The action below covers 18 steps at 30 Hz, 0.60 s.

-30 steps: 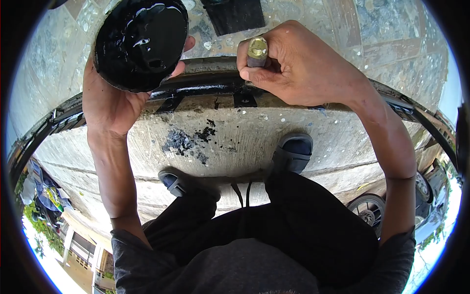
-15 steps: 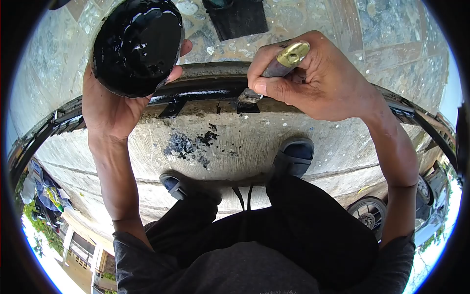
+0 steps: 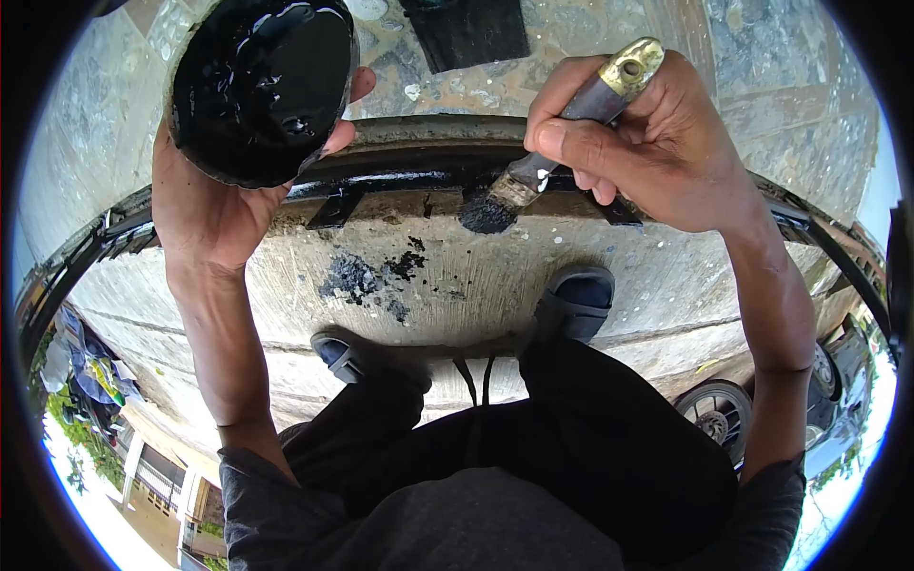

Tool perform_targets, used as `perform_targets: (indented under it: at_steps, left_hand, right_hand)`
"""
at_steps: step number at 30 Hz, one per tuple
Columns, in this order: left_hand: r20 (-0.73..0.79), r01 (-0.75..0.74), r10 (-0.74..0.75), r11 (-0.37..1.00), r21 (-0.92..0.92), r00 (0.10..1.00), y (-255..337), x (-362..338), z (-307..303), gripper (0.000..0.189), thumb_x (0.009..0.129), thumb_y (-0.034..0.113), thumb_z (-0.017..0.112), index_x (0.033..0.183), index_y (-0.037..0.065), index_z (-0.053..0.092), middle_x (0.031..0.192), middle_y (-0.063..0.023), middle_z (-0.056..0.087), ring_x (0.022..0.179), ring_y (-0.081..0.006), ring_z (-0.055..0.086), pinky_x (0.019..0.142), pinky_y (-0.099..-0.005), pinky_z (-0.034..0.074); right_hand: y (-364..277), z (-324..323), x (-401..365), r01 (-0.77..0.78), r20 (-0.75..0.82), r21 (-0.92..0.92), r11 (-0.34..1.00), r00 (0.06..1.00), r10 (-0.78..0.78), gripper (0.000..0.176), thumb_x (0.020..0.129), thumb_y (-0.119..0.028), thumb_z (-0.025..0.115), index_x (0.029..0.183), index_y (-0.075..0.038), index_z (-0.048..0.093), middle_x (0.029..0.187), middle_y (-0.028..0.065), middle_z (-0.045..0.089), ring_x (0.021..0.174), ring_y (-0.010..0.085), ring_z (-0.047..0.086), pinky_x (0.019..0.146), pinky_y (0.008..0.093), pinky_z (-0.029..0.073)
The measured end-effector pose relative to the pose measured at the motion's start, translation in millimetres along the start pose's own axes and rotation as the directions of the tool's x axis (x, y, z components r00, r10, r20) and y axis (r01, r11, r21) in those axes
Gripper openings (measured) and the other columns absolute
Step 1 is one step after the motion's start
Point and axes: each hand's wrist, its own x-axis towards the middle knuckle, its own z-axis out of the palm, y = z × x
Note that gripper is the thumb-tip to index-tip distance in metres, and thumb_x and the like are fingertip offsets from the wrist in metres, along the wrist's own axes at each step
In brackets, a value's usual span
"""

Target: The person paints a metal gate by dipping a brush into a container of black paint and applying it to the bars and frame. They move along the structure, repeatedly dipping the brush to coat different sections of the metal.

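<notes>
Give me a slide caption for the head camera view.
Left hand holding a bowl of black paint; right hand gripping a paintbrush.

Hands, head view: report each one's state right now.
Left hand: holding a container of black paint.
Right hand: closed around a paintbrush.

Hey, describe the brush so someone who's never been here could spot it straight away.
Find the long black rail crossing the view just beyond the sandals, then the right hand above it. The brush slants down from that hand, black bristles lowest. Unlike the round container of black liquid in the left hand, it is slim, with a gold-coloured handle end that has a hole.
</notes>
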Motion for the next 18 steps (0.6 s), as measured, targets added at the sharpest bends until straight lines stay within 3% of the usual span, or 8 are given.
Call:
perform_targets:
  at_steps: [4, 5, 8, 9, 13, 16, 17, 18]
  left_hand:
    - [0.061, 0.005, -0.004, 0.999, -0.032, 0.998, -0.8, 0.8, -5.6, 0.063, 0.107, 0.038, 0.033, 0.155, 0.000, 0.018, 0.156, -0.0301, 0.024, 0.132, -0.0556, 0.041, 0.095, -0.0639, 0.053]
    - [0.044, -0.001, 0.002, 1.000, -0.022, 0.999, 0.2, 1.2, -4.4, 0.063, 0.107, 0.038, 0.034, 0.155, 0.000, 0.018, 0.156, -0.0303, 0.024, 0.132, -0.0558, 0.041, 0.095, -0.0639, 0.053]
    - [0.007, -0.004, 0.004, 1.000, -0.007, 1.000, 0.0, -2.0, -1.6, 0.063, 0.107, 0.036, 0.035, 0.156, 0.000, 0.016, 0.156, -0.0307, 0.024, 0.132, -0.0563, 0.041, 0.095, -0.0641, 0.053]
    - [0.005, 0.000, 0.000, 1.000, -0.004, 1.000, 3.0, -3.5, -3.4, 0.063, 0.107, 0.035, 0.036, 0.156, 0.000, 0.016, 0.156, -0.0307, 0.024, 0.132, -0.0565, 0.041, 0.095, -0.0642, 0.053]
    - [-0.018, 0.025, -0.026, 1.000, -0.017, 1.000, 0.5, -1.4, 1.4, 0.061, 0.107, 0.032, 0.038, 0.157, 0.004, 0.016, 0.157, -0.0281, 0.024, 0.133, -0.0557, 0.040, 0.096, -0.0657, 0.051]
    - [0.026, 0.065, -0.064, 0.997, -0.028, 0.998, 1.7, 3.3, -0.6, 0.059, 0.108, 0.031, 0.037, 0.157, 0.006, 0.017, 0.158, -0.0264, 0.023, 0.135, -0.0547, 0.038, 0.099, -0.0674, 0.047]
    - [0.024, 0.070, -0.069, 0.997, -0.037, 0.997, 0.7, 3.2, 1.8, 0.059, 0.108, 0.031, 0.037, 0.157, 0.006, 0.017, 0.158, -0.0264, 0.023, 0.135, -0.0547, 0.037, 0.100, -0.0677, 0.047]
    - [0.022, 0.068, -0.067, 0.997, -0.046, 0.997, 0.6, 3.5, 4.0, 0.059, 0.108, 0.030, 0.037, 0.157, 0.006, 0.017, 0.158, -0.0263, 0.023, 0.136, -0.0546, 0.037, 0.100, -0.0679, 0.046]
  right_hand:
    - [-2.7, 2.4, -0.6, 0.070, -0.058, 0.069, 0.995, 0.996, -0.066, 0.011, 0.097, -0.004, 0.061, 0.092, 0.002, 0.069, 0.078, 0.0044, 0.065, 0.055, 0.0028, 0.057, 0.046, 0.0172, 0.046]
    - [4.7, 3.3, 0.6, 0.146, -0.032, -0.044, 0.988, 0.989, -0.147, 0.009, 0.096, -0.003, 0.061, 0.092, 0.001, 0.069, 0.076, 0.0037, 0.064, 0.054, 0.0022, 0.056, 0.045, 0.0170, 0.045]
    - [0.7, -13.9, -2.6, 0.003, -0.123, -0.063, 0.998, 0.992, -0.011, 0.010, 0.096, -0.003, 0.061, 0.091, -0.001, 0.070, 0.072, 0.0018, 0.063, 0.055, 0.0017, 0.057, 0.046, 0.0162, 0.046]
    - [-1.4, -13.5, -2.4, -0.027, -0.170, -0.048, 0.998, 0.985, 0.019, 0.015, 0.092, -0.009, 0.064, 0.079, -0.001, 0.066, 0.062, 0.0041, 0.059, 0.050, 0.0104, 0.053, 0.045, 0.0312, 0.039]
    - [20.2, 8.4, -12.4, -0.079, -0.077, -0.367, 0.927, 0.996, 0.055, 0.012, 0.094, -0.007, 0.060, 0.085, -0.002, 0.065, 0.064, -0.0009, 0.056, 0.053, 0.0069, 0.046, 0.048, 0.0246, 0.035]
    - [18.4, 11.2, -15.8, -0.156, -0.147, -0.226, 0.962, 0.981, 0.124, 0.014, 0.095, -0.010, 0.061, 0.084, -0.002, 0.065, 0.065, -0.0005, 0.056, 0.055, 0.0063, 0.050, 0.046, 0.0251, 0.036]
    - [14.4, 8.7, -17.5, -0.214, -0.212, 0.000, 0.977, 0.955, 0.209, 0.016, 0.095, -0.012, 0.061, 0.082, -0.002, 0.064, 0.063, -0.0003, 0.055, 0.054, 0.0068, 0.054, 0.045, 0.0251, 0.041]
    - [14.9, 6.3, -18.7, -0.117, -0.329, 0.003, 0.993, 0.938, 0.112, 0.035, 0.090, -0.024, 0.064, 0.067, 0.003, 0.065, 0.051, 0.0098, 0.058, 0.046, 0.0158, 0.061, 0.045, 0.0305, 0.046]
